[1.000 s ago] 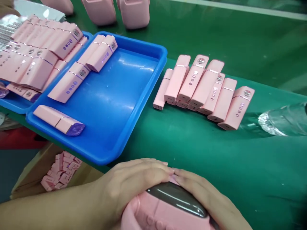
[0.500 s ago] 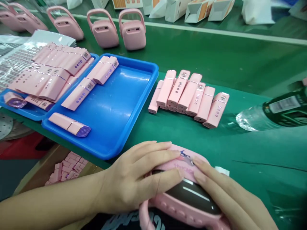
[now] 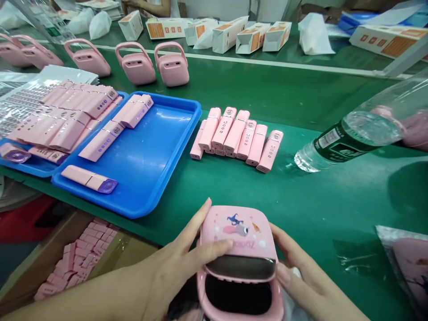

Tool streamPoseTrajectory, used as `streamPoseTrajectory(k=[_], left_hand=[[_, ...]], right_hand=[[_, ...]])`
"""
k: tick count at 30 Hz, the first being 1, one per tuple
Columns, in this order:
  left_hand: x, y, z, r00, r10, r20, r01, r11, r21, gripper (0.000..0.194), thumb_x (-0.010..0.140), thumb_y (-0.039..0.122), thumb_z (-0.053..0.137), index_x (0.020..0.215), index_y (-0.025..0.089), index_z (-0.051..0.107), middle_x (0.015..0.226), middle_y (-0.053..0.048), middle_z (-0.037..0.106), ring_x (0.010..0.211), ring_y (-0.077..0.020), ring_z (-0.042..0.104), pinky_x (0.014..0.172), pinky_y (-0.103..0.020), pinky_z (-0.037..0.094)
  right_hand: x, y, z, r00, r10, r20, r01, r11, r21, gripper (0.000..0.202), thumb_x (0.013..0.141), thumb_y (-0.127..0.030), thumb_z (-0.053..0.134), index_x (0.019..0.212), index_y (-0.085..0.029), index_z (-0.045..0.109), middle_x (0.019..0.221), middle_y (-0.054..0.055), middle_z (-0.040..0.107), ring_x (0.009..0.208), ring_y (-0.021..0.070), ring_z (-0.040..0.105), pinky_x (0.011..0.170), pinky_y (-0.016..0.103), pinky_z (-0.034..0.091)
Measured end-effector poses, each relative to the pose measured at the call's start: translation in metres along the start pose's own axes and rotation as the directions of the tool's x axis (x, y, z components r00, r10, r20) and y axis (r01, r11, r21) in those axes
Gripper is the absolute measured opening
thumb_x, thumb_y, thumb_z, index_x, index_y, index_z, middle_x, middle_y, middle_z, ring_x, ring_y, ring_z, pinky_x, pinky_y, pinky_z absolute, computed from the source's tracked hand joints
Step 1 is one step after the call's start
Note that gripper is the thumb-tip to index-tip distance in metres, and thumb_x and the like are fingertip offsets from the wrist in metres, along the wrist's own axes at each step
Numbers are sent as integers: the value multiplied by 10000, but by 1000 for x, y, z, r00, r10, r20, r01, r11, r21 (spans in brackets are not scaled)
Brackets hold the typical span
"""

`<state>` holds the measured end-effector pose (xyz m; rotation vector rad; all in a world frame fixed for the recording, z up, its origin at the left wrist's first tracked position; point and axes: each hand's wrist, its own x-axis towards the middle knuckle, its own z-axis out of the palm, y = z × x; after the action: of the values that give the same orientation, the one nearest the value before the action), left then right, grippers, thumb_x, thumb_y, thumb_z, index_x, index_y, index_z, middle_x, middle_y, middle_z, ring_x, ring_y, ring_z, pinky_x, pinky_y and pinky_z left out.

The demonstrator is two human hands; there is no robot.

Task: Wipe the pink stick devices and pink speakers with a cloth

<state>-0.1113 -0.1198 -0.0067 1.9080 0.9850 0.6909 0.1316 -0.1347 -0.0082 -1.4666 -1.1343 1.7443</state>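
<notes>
While both hands gripped it, pink device [image 3: 242, 265]: 6 o'clock in view, printed side up
Left hand [image 3: 174, 263]: fingers around left side, thumb across print
Right hand [image 3: 316, 285]: fingers closed on right edge
Similar units [image 3: 172, 69]: five stood at 10–11; this one seemed mid-handling, not yet with them
Blue tray [image 3: 147, 156]: nearest edge, 10
Green table [image 3: 317, 200]: most room 1–2, short of bottle [image 3: 337, 142]; bagged item [image 3: 408, 267] bounded 3
</notes>
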Motion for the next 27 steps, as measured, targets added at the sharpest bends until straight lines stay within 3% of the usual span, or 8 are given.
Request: streamPoseTrajectory(k=[3,6,9,11,13,17,22,27], left_hand=[[-2,4,6,993,-108,-45,104,991,-83,523,807,419,535,1317,343,447,1530,-29,172,1350,-340,266,1022,-521,345],[4,2,9,959,-275,-75,247,934,-259,656,789,390,587,1390,305,339,1518,-70,212,1371,-319,217,1070,-528,258],[11,-1,4,901,-426,78,408,776,-481,751,786,388,600,1430,301,225,1472,-102,320,1313,-293,361,1012,-500,378],[15,-3,-3,871,-458,177,485,745,-458,693,804,375,579,1415,326,255,1449,-95,360,1257,-277,443,944,-469,458],[17,-4,-9,883,-423,205,470,807,-358,747,750,341,645,1403,333,283,1405,-98,414,1195,-278,501,868,-428,517],[25,-4,-14,954,-290,80,301,921,-246,815,601,310,767,1337,304,418,1255,-100,531,1074,-276,565,759,-359,562],[39,-3,-9,969,-233,87,248,930,-270,663,631,372,736,1241,291,489,1127,-78,567,972,-248,591,748,-365,556],[39,-8,-7,961,-214,174,252,938,-236,716,637,391,726,1278,294,423,1269,-97,469,1086,-285,524,838,-408,515]], right_hand=[[7,-7,10,997,76,32,-76,997,6,649,778,-490,613,1321,-245,358,1270,92,566,928,212,664,801,330,569],[12,-15,12,994,87,65,-90,995,41,597,783,-471,615,1280,-247,371,1200,79,610,919,191,662,796,297,567],[13,-15,11,991,94,91,-99,994,50,589,795,-430,610,1290,-249,346,1223,91,589,940,207,661,798,324,574],[12,-11,11,993,69,95,-68,998,-8,643,789,-389,622,1330,-255,300,1297,117,529,977,234,652,796,355,579],[11,-7,9,994,36,98,-26,994,-110,718,778,-363,639,1374,-265,251,1364,133,459,1066,267,610,819,379,571],[14,-2,2,990,31,135,16,941,-338,816,763,-420,656,1416,-279,186,1343,118,489,1168,294,534,878,407,531],[16,0,-6,971,6,239,120,852,-509,866,756,-466,644,1420,-219,146,1076,121,671,912,273,680,697,332,589],[13,-5,-6,983,-27,180,123,828,-548,867,725,-466,669,1419,-211,216,785,58,717,718,277,707,620,340,586]])
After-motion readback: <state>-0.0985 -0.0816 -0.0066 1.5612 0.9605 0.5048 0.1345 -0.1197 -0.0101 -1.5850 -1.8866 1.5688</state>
